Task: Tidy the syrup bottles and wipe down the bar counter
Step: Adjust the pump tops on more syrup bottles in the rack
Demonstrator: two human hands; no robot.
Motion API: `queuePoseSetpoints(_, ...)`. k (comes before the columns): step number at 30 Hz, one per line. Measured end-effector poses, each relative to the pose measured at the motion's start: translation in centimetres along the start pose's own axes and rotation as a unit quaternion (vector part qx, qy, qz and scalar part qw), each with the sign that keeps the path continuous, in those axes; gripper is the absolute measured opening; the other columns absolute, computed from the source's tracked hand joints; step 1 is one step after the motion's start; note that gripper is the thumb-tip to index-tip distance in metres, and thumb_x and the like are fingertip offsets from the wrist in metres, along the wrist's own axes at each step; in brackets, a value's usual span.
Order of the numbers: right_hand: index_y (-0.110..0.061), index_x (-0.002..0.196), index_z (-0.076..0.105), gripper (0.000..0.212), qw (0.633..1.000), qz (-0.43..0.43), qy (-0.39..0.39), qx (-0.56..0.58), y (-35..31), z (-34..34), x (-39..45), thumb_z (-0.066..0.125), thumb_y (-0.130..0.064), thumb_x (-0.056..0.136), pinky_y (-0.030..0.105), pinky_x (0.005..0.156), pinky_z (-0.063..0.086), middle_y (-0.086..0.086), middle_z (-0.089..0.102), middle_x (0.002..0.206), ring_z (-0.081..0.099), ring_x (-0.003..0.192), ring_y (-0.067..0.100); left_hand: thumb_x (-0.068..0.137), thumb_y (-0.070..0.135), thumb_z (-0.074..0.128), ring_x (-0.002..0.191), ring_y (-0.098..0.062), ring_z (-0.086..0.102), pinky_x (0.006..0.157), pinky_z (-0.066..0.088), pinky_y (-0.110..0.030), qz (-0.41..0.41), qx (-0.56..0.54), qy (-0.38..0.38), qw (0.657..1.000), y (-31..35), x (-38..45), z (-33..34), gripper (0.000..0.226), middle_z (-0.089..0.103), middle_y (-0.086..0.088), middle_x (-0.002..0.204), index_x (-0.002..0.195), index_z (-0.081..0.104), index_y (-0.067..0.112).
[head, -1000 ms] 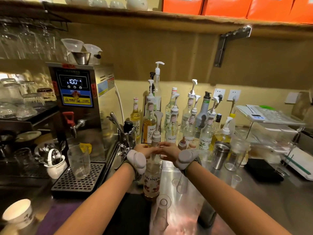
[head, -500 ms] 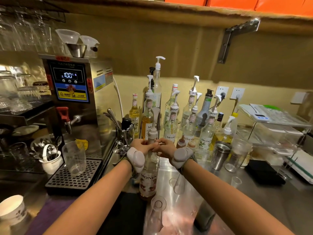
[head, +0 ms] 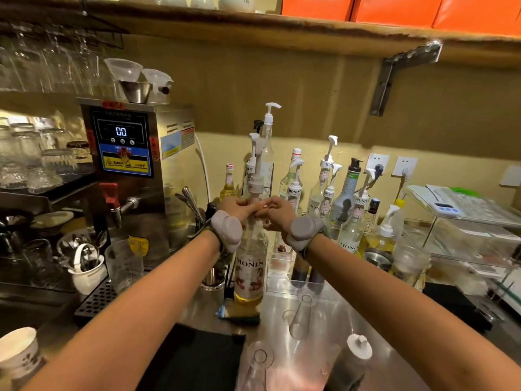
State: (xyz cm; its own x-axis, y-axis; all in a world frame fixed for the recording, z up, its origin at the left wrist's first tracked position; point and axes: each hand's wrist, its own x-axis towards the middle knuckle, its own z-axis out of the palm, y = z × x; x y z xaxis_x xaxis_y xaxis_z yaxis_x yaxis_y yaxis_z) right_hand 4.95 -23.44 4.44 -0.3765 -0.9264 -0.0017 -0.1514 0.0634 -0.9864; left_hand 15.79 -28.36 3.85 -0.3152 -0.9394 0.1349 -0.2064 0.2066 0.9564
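Got both hands up on the neck of the Monin syrup bottle right now: my left hand has its fingers wrapped around the neck from the left, and my right hand is pinching it from the other side, fingertips of both pretty much meeting just under the white pump. The bottle's standing upright on the steel surface, right at the front, with a little bit of yellowish syrup left in the bottom. The rest of the syrup bottles are bunched up behind it against the wall, most with pumps on. Hot water dispenser sits off to the left with a clear measuring jug on its drip tray, and there's a paper cup in the near left corner. A black mat lies right in front of me, and a couple of clear plastic cups lie tipped over on the surface to its right.
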Motion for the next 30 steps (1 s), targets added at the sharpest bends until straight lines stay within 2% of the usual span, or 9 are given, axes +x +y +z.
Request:
queuePoseSetpoints(3, -0.018, 0.070, 0.050, 0.033, 1.000, -0.012, 0.005, 0.001, -0.2, -0.2, 1.1, 0.055, 0.012, 0.082, 0.017, 0.041, 0.041, 0.006, 0.054, 0.069, 0.047, 0.059, 0.015, 0.076, 0.033, 0.075, 0.080, -0.020, 0.064, 0.072, 0.056, -0.033, 0.013, -0.023, 0.020, 0.999, 0.2, 0.6, 0.4, 0.031, 0.070, -0.007, 0.085, 0.094, 0.073, 0.007)
queuePoseSetpoints(5, -0.014, 0.077, 0.052, 0.027, 1.000, -0.024, 0.010, -0.005, 0.2, -0.3, 1.8, 0.054, 0.012, 0.083, 0.018, 0.044, 0.040, 0.007, 0.052, 0.070, 0.046, 0.058, 0.016, 0.077, 0.032, 0.075, 0.083, -0.021, 0.065, 0.079, 0.056, -0.037, 0.025, -0.018, 0.025, 0.999, -0.1, 1.1, 0.7, 0.032, 0.072, -0.010, 0.091, 0.096, 0.073, 0.007)
queuePoseSetpoints(9, -0.009, 0.091, 0.052, 0.025, 0.999, -0.047, 0.013, 0.008, 1.5, -0.2, 3.3, 0.052, 0.014, 0.083, 0.022, 0.047, 0.035, 0.006, 0.051, 0.066, 0.041, 0.052, 0.015, 0.077, 0.027, 0.074, 0.072, -0.011, 0.063, 0.066, 0.055, -0.025, 0.041, -0.011, 0.039, 0.998, -1.2, 2.3, 1.2, 0.030, 0.069, -0.003, 0.087, 0.100, 0.072, 0.007)
queuePoseSetpoints(16, -0.018, 0.080, 0.056, 0.032, 0.999, -0.035, 0.002, -0.011, 4.5, 0.2, 6.6, 0.054, 0.015, 0.080, 0.021, 0.048, 0.038, 0.001, 0.053, 0.065, 0.046, 0.054, 0.013, 0.076, 0.029, 0.075, 0.090, -0.024, 0.068, 0.082, 0.057, -0.037, -0.010, 0.010, 0.049, 0.999, -4.5, 5.0, 2.3, 0.034, 0.073, -0.013, 0.099, 0.100, 0.072, 0.005)
queuePoseSetpoints(18, -0.018, 0.080, 0.056, 0.032, 1.000, -0.021, -0.006, -0.009, 5.5, 0.4, 7.1, 0.054, 0.014, 0.080, 0.024, 0.050, 0.040, 0.002, 0.053, 0.065, 0.046, 0.055, 0.014, 0.077, 0.033, 0.075, 0.085, -0.023, 0.067, 0.076, 0.054, -0.031, -0.025, 0.039, 0.044, 0.998, -5.5, 5.4, 2.5, 0.034, 0.073, -0.015, 0.099, 0.096, 0.073, 0.005)
queuePoseSetpoints(21, -0.010, 0.092, 0.056, 0.027, 1.000, -0.005, -0.017, -0.007, 6.7, 0.5, 7.9, 0.053, 0.014, 0.080, 0.025, 0.053, 0.041, 0.003, 0.053, 0.064, 0.047, 0.056, 0.014, 0.077, 0.032, 0.074, 0.091, -0.027, 0.067, 0.075, 0.049, -0.028, -0.041, 0.045, 0.042, 0.997, -6.6, 5.9, 2.8, 0.035, 0.073, -0.015, 0.100, 0.098, 0.074, 0.004)
queuePoseSetpoints(23, -0.010, 0.091, 0.055, 0.027, 1.000, -0.001, -0.019, 0.001, 7.0, 0.6, 8.2, 0.053, 0.015, 0.080, 0.026, 0.053, 0.040, 0.003, 0.053, 0.063, 0.047, 0.059, 0.016, 0.078, 0.031, 0.073, 0.085, -0.024, 0.066, 0.073, 0.047, -0.027, -0.043, 0.051, 0.038, 0.997, -6.9, 6.1, 2.9, 0.033, 0.072, -0.013, 0.094, 0.096, 0.073, 0.003)
queuePoseSetpoints(26, -0.010, 0.089, 0.055, 0.027, 1.000, 0.002, -0.021, 0.010, 7.3, 0.7, 8.8, 0.055, 0.015, 0.079, 0.028, 0.055, 0.040, 0.005, 0.053, 0.065, 0.048, 0.070, 0.022, 0.078, 0.033, 0.073, 0.078, -0.018, 0.060, 0.073, 0.049, -0.031, -0.041, 0.066, 0.036, 0.996, -7.1, 6.5, 2.9, 0.032, 0.067, -0.006, 0.082, 0.092, 0.073, 0.004)
queuePoseSetpoints(30, -0.009, 0.094, 0.056, 0.025, 1.000, 0.013, -0.021, 0.013, 7.5, 0.9, 9.6, 0.057, 0.012, 0.081, 0.026, 0.055, 0.042, 0.004, 0.055, 0.067, 0.050, 0.070, 0.021, 0.079, 0.035, 0.072, 0.079, -0.021, 0.063, 0.080, 0.055, -0.038, -0.064, 0.064, 0.019, 0.996, -7.0, 7.0, 2.5, 0.034, 0.068, -0.007, 0.086, 0.099, 0.073, 0.008)
